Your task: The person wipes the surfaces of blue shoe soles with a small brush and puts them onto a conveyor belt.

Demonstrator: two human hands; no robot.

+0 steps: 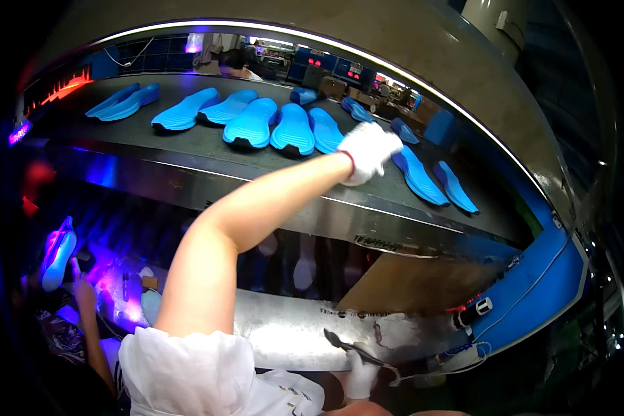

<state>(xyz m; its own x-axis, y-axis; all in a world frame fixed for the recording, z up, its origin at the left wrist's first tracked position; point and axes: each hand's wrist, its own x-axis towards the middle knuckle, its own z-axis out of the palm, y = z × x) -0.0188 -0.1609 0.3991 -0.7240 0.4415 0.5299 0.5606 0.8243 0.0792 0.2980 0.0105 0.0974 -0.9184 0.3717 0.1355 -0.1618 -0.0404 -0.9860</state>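
Soles (420,177), two blue, front right on belt (201,146); left hand (371,153) beside, cannot tell grip; right hand (362,372) clasps one black tool (336,340).

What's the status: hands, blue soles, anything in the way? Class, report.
Left hand over belt, grip unclear. Right hand low, gripping dark tool. Blue soles spread along belt, both sides of left hand. Left forearm crosses belt's front edge.

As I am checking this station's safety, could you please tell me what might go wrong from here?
The left hand reaches among closely spaced blue soles, so it could nudge one out of place. The right hand holds a dark tool by the metal bench, which might get scraped.
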